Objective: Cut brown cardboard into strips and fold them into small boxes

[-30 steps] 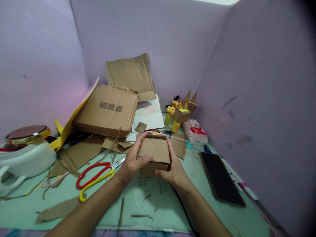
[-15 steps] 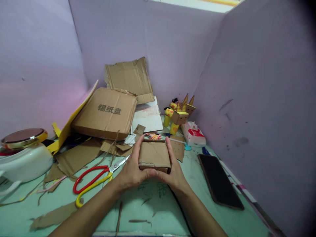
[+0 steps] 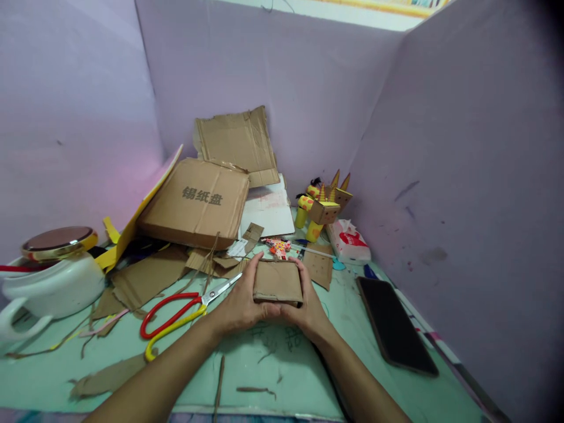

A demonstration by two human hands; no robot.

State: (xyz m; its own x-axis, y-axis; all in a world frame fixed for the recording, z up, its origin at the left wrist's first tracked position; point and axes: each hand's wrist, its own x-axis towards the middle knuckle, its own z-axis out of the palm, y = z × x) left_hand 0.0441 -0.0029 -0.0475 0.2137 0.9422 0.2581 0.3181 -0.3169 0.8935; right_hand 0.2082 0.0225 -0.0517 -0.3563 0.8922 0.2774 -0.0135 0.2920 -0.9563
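Cardboard piece (image 3: 278, 282), folded into a small flat packet, sat low over the middle of a green table (image 3: 273, 376), pressed between two bare hands. Behind it rose purple walls (image 3: 462, 147), closing off the back and right.

Largest among the clutter, a flat brown box (image 3: 198, 202) with printed characters lay at the back left, a torn cardboard sheet (image 3: 235, 141) leaning on the wall behind it. A white pot (image 3: 53, 288) with a gold-rimmed lid stood at far left. A dark phone (image 3: 396, 326) lay face up at right. Red and yellow scissors (image 3: 176, 314) lay just left of the hands, blades closed. A small cardboard figure (image 3: 324, 208) and a tissue pack (image 3: 350, 241) stood at the back right.

The left hand (image 3: 240, 302) clasped the packet's left edge, thumb at its front; the right hand (image 3: 308, 305) clasped the right edge likewise. Both grips were narrow and tight on the packet.

Judging by the scraps strewn about, cutting looked finished; folding seemed well along, while no tape or glue showed on the packet.
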